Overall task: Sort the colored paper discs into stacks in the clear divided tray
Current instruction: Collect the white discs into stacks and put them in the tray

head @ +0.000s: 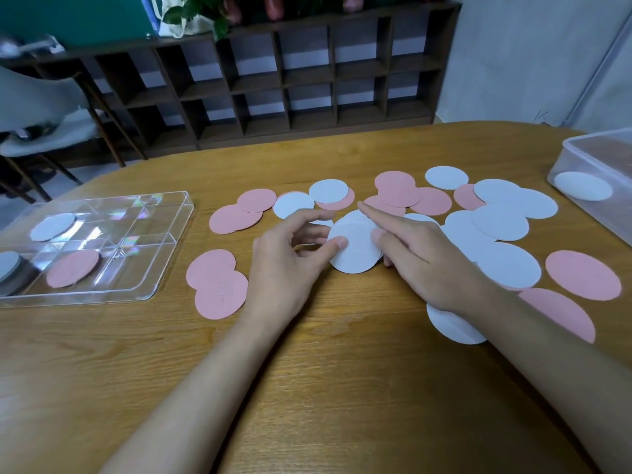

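Handling: the discs look paper-thin, so they are probably light, floppy and easy to crease. Lying flat on wood, each likely needs a fingertip slid under its rim, then a pinch at the edge.
Nearest disc: a white disc [451, 328] lies on the wooden table [342, 388], partly under the right forearm.
Near left: two overlapping pink discs [216, 289] lie flat.
Held stack: a small white stack [355, 251], plain matte circles with the edges not quite aligned, sits in mid-table between both hands.
Left hand: the left hand [290, 258] pinches the stack's left rim, thumb on top and fingers curved above.
Right hand: the right hand [420, 261] holds the right rim with its thumb on top, its index finger stretched out far over the stack.
Tray: the clear divided tray [160, 258] is at the left, with one white and one pink disc in separate compartments.
Loose spread: pink and white loose discs [499, 220] overlap across the middle and right.
Far right: a clear tub [598, 148] holds one white disc.
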`<action>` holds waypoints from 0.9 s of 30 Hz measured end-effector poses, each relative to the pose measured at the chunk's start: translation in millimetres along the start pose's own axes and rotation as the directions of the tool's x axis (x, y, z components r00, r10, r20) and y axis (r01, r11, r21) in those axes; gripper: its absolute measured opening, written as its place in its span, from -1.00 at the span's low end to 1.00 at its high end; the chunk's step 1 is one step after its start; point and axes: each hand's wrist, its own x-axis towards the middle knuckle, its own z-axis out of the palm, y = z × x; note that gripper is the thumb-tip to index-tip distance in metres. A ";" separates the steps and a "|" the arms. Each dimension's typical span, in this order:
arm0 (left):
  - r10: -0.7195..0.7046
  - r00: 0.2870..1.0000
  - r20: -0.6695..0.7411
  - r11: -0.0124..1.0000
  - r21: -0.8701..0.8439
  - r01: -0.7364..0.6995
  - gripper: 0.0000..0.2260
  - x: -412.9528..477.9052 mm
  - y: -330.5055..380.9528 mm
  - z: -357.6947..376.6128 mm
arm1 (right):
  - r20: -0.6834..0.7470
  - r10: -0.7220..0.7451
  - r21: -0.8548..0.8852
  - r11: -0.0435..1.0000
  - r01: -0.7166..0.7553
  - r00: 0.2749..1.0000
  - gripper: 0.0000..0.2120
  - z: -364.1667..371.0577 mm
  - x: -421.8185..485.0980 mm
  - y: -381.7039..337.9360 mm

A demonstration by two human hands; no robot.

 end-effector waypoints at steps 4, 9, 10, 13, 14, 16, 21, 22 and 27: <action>0.012 1.000 -0.012 1.000 0.004 -0.012 -0.73 -0.1 1.0 0.9 | 0.051 -0.042 -0.134 0.990 0.048 0.998 -0.48 1.7 0.1 -2.8; 0.025 0.999 -0.030 1.000 0.018 -0.025 -0.76 1.0 -0.4 1.4 | 0.057 -0.058 -0.184 0.981 0.068 0.997 -0.47 5.2 1.7 -0.2; 0.028 0.999 -0.036 0.999 0.021 -0.027 -0.76 0.8 -0.2 1.4 | 0.054 -0.065 -0.189 0.979 0.074 0.996 -0.47 5.5 1.5 -0.4; 0.036 0.999 -0.021 0.999 0.035 -0.035 -0.75 1.9 -0.1 0.6 | 0.033 -0.071 -0.164 0.983 0.076 0.997 -0.48 4.5 1.3 1.3; 0.042 0.999 -0.003 0.998 0.055 -0.042 -0.74 2.8 -0.8 -0.9 | 0.014 -0.073 -0.150 0.986 0.074 0.997 -0.49 3.7 1.7 2.1; 0.064 0.996 0.055 0.978 0.195 -0.073 -0.67 6.6 -7.2 -6.1 | -0.040 -0.070 -0.135 0.989 0.064 0.997 -0.52 0.4 2.8 3.6; -0.017 0.989 0.146 0.867 0.495 -0.058 -0.54 11.0 -20.2 -13.4 | -0.116 -0.035 -0.107 0.994 0.022 0.993 -0.55 -7.8 4.0 9.0; -0.032 0.990 0.140 0.862 0.505 -0.043 -0.53 11.2 -20.3 -13.6 | -0.117 -0.030 -0.102 0.995 0.018 0.993 -0.55 -8.7 3.9 9.0; 0.033 0.993 0.115 0.853 0.514 -0.088 -0.54 13.3 -21.6 -18.9 | -0.113 -0.008 -0.092 0.996 -0.002 0.994 -0.55 -9.5 4.0 9.8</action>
